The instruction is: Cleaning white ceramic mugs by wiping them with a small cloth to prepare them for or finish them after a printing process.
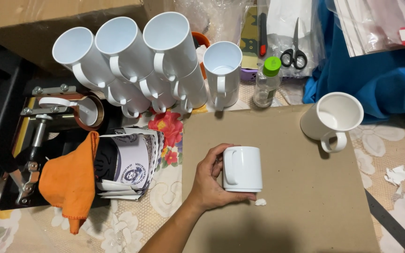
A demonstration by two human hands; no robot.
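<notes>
My left hand is shut on a plain white mug over a brown cardboard sheet. The mug's handle faces my palm; my fingers wrap its far side and my thumb lies under its near edge. Its opening does not show. A small white scrap lies on the cardboard just beside the mug. A second white mug rests tilted at the cardboard's far right corner, with its opening facing the camera. My right hand is out of view.
Several white mugs are stacked on their sides at the back. A mug press stands left, with an orange cloth and printed sheets. Scissors, a green-capped bottle, blue cloth and paper scraps lie right.
</notes>
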